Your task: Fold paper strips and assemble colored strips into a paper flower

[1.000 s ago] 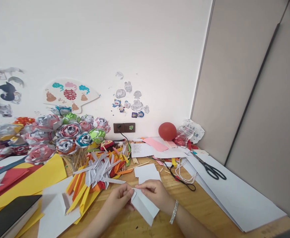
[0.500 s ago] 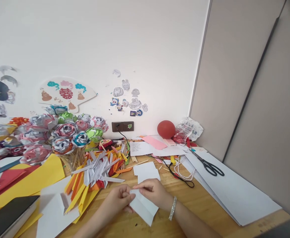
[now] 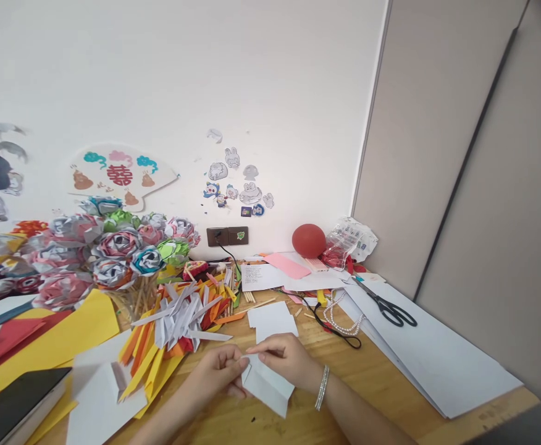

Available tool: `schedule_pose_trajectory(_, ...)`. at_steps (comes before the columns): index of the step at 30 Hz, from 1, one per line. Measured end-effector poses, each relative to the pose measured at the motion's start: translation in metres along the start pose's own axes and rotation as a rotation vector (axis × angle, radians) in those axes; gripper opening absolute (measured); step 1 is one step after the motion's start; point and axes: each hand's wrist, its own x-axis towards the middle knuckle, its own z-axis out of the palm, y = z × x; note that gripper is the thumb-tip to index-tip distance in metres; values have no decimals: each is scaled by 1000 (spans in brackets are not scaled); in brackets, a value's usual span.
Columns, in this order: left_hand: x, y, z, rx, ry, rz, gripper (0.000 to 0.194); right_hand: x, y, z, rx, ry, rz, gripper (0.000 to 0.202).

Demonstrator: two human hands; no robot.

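Note:
A small creased sheet of white paper is held up between my two hands above the wooden table. My left hand pinches its left corner, where a small fold shows under the thumb. My right hand, with a silvery bracelet on the wrist, grips the top edge, its index finger reaching towards the left thumb. Just beyond my fingers lie white paper pieces on the table. To the left sits a pile of folded white, orange and yellow paper strips.
Paper flowers stand at the back left. A dark flat box-like item lies at the front left on yellow sheets. Black scissors rest on large white sheets at right. A red balloon sits by the wall.
A small flap at the paper's left corner now shows folded under my left thumb. The sheet's lower tip has lifted slightly. The view has shifted a little.

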Motion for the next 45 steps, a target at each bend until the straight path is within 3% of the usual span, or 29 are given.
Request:
schedule_pose_trajectory(6, 2, -3, -3, -9, -40, 38, 41, -1, 2, -2, 39, -45, 14, 26)
schedule_pose_trajectory(12, -1, -3, -4, -42, -112, 2, 39, 0, 2, -3, -22, -7, -78, 20)
schedule_pose_trajectory(17, 1, -5, -4, -47, -77, 16, 42, 0, 2, -2, -70, -15, -101, 21)
schedule_pose_trajectory(23, 4, -9, 2, 52, -10, 77, 42, -1, 2, 0, 94, -19, 36, 25)
schedule_pose_trajectory(29, 2, -9, 9, 119, -9, 91, 40, -1, 4, 2, 50, -11, 156, 15)
schedule_pose_trajectory(45, 4, -12, 12, 202, 21, 95, 37, -1, 2, 8, -78, 36, 170, 10)
